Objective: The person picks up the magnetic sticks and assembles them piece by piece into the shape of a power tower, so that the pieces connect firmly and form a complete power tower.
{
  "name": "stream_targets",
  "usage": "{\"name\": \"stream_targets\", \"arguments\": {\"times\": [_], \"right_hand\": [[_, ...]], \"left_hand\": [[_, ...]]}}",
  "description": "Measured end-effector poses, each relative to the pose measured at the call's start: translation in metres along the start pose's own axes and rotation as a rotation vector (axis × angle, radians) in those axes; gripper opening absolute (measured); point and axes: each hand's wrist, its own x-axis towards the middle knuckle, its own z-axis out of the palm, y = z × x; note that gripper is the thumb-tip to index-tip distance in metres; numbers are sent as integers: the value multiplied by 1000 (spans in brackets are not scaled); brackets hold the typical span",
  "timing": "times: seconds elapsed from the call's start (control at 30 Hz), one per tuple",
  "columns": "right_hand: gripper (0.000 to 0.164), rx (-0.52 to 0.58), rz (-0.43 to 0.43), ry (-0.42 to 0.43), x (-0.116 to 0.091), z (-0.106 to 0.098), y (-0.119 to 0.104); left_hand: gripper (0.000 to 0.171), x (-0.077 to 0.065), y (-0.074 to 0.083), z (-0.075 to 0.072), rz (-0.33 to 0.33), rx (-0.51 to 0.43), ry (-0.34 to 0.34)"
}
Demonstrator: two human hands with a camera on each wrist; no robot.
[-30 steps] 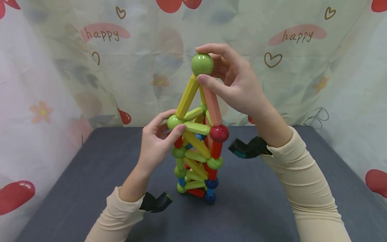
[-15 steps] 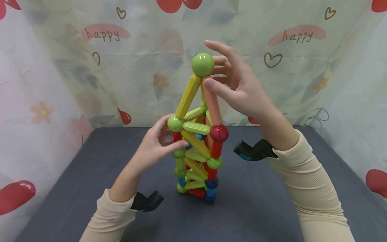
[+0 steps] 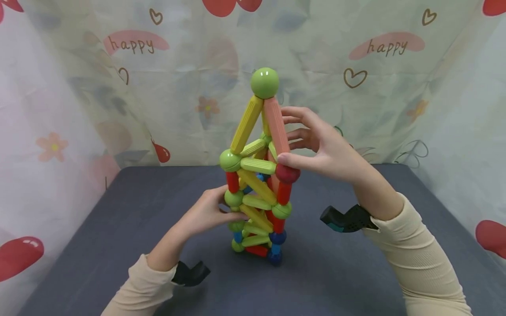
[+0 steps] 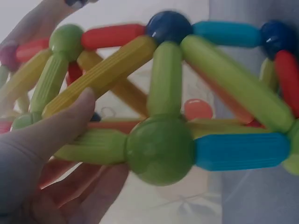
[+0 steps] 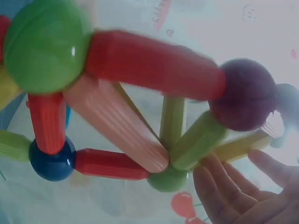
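Observation:
A tall tower of magnetic building sticks (image 3: 257,166) and balls stands upright in the head view, with a large green ball (image 3: 265,83) at its peak. Low on the tower's left side, my left hand (image 3: 205,211) spans it loosely. In the left wrist view its thumb lies over a yellow stick (image 4: 103,77), and its fingers reach behind a green stick (image 4: 96,148). My right hand (image 3: 326,142) is at the upper right, thumb extended at a dark red ball (image 3: 287,174), other fingers loosely bent behind the pink stick (image 3: 276,125).
The tower stands on a dark grey table (image 3: 158,197), whose back edge meets a patterned curtain (image 3: 178,87). Black wrist devices (image 3: 349,218) project from both cream sleeves (image 3: 419,254).
My left hand has released the upper-left green ball and slid down the tower. My right hand has left the top ball and dropped to the red ball's level.

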Motion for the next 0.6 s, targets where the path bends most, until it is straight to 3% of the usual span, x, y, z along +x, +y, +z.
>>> {"name": "stream_targets", "arguments": {"times": [0.27,0.43,0.6], "right_hand": [[58,88,47,37,3,-12,18],[52,116,78,59,6,-23,36],[48,108,114,70,6,-27,47]], "left_hand": [[46,17,-1,20,8,44,149],[41,35,-4,30,-35,47,222],[43,46,-10,33,-57,32,239]]}}
